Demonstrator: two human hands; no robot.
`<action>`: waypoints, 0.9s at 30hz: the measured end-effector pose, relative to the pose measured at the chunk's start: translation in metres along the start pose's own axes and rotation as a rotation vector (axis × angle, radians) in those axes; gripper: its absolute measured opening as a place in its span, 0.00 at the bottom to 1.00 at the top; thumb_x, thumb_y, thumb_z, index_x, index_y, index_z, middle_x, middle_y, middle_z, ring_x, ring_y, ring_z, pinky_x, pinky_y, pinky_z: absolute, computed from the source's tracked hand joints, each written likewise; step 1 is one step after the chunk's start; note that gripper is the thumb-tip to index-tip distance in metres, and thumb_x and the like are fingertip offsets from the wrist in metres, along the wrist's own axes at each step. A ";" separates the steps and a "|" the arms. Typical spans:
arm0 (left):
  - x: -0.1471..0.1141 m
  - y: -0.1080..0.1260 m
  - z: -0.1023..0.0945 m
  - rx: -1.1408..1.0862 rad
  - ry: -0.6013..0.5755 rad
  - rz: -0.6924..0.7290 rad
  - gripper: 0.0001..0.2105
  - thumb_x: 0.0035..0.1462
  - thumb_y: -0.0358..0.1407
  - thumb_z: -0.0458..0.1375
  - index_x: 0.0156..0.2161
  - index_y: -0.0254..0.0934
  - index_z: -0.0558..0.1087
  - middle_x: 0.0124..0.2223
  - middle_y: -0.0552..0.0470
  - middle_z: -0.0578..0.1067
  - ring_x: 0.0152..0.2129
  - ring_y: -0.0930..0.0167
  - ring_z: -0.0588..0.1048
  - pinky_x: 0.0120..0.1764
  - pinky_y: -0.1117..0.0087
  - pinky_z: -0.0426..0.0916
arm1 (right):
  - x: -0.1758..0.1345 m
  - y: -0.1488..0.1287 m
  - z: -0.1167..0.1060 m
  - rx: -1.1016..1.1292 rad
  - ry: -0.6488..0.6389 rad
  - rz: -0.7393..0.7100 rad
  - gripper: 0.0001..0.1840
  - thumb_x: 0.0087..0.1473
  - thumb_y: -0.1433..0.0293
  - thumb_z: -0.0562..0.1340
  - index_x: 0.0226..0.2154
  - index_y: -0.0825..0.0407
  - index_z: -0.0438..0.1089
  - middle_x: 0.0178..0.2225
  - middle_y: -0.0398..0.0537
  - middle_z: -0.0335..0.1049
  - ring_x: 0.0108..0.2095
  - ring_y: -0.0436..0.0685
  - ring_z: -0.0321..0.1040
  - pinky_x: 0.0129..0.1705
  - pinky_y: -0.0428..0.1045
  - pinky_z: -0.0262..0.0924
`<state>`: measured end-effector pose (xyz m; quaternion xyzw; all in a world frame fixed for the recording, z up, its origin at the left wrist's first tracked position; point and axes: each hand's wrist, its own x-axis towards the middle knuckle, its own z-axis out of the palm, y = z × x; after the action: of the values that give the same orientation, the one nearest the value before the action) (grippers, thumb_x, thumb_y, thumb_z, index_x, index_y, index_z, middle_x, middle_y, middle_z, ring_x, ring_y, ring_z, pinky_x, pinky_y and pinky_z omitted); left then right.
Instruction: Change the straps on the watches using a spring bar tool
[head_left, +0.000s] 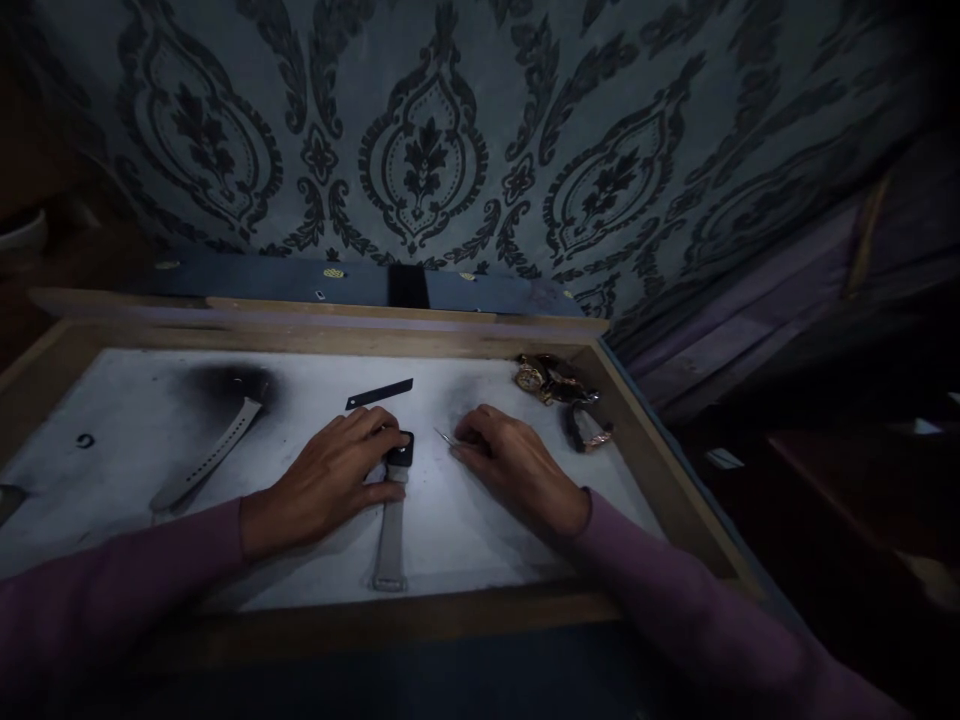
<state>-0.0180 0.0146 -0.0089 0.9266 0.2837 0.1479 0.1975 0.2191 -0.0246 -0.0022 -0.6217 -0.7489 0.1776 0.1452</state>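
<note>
My left hand (330,460) grips a smartwatch (406,455) with a dark square case, fingers at its top and thumb by the strap joint. The watch's pale strap (389,550) stretches toward me over the white surface. In my right hand (517,465), pinched between thumb and fingers, is a thin pointed metal tool (444,437); its tip points left toward the watch, apart from it. A dark cutter blade (380,393) lies just beyond my left hand. Farther left rests a second pale strap (217,450) with a row of holes.
Wooden walls (667,450) frame the white-bottomed tray (480,550). Several wristwatches (551,380) are heaped in its far right corner. A small dark curved piece (85,440) lies at left. Patterned fabric (420,150) rises behind the tray.
</note>
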 end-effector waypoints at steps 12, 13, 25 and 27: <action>0.000 -0.002 0.000 0.098 -0.001 0.159 0.20 0.57 0.33 0.62 0.53 0.33 0.65 0.53 0.44 0.70 0.50 0.61 0.68 0.47 0.59 0.66 | -0.004 -0.001 -0.006 0.331 0.064 0.012 0.03 0.57 0.74 0.57 0.32 0.52 0.64 0.25 0.42 0.66 0.26 0.51 0.63 0.29 0.47 0.56; 0.000 -0.001 0.000 0.117 -0.002 0.188 0.19 0.58 0.33 0.62 0.53 0.32 0.65 0.53 0.43 0.71 0.50 0.61 0.68 0.47 0.59 0.66 | -0.004 -0.001 -0.006 0.435 0.069 0.034 0.02 0.57 0.73 0.57 0.35 0.53 0.65 0.25 0.41 0.65 0.25 0.51 0.62 0.27 0.46 0.56; 0.002 0.000 0.000 0.276 -0.074 0.283 0.18 0.65 0.31 0.53 0.59 0.36 0.63 0.55 0.43 0.70 0.55 0.59 0.64 0.46 0.61 0.64 | -0.002 0.011 -0.004 1.049 -0.031 0.237 0.13 0.48 0.68 0.67 0.30 0.51 0.60 0.23 0.39 0.67 0.23 0.49 0.69 0.26 0.45 0.63; 0.002 0.000 0.002 0.283 -0.086 0.283 0.19 0.65 0.31 0.52 0.60 0.37 0.61 0.55 0.43 0.69 0.55 0.59 0.63 0.46 0.60 0.64 | -0.003 0.015 -0.006 1.012 -0.062 0.216 0.13 0.48 0.68 0.67 0.27 0.51 0.60 0.22 0.40 0.67 0.22 0.49 0.66 0.25 0.45 0.62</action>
<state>-0.0163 0.0153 -0.0105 0.9812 0.1600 0.0929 0.0545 0.2358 -0.0249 -0.0038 -0.5419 -0.5048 0.5499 0.3862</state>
